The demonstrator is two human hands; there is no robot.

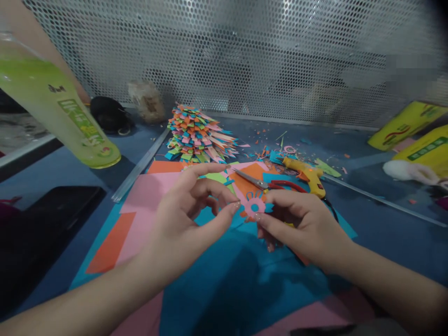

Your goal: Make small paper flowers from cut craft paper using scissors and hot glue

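A small paper flower (248, 208), a pink ring with orange and blue petals around it, is pinched between the thumb and fingers of my right hand (303, 221). Beside the flower's left edge, the thumb and a fingertip of my left hand (199, 203) come together in a pinch, with the index finger raised. Whatever sits between those left fingertips is too small to make out. Below both hands lies a large blue paper sheet (224, 275). Scissors (254, 178) with red handles rest just behind the flower, partly hidden by my right hand.
Pink paper (149, 191) and orange paper (112, 242) lie leftward. Behind stands a cone of coloured paper strips (196, 133). A yellow glue gun (313, 179) lies right, near paper scraps. A green bottle (66, 107) and black phone-like slab (52, 233) are left; yellow packages (406, 123) far right.
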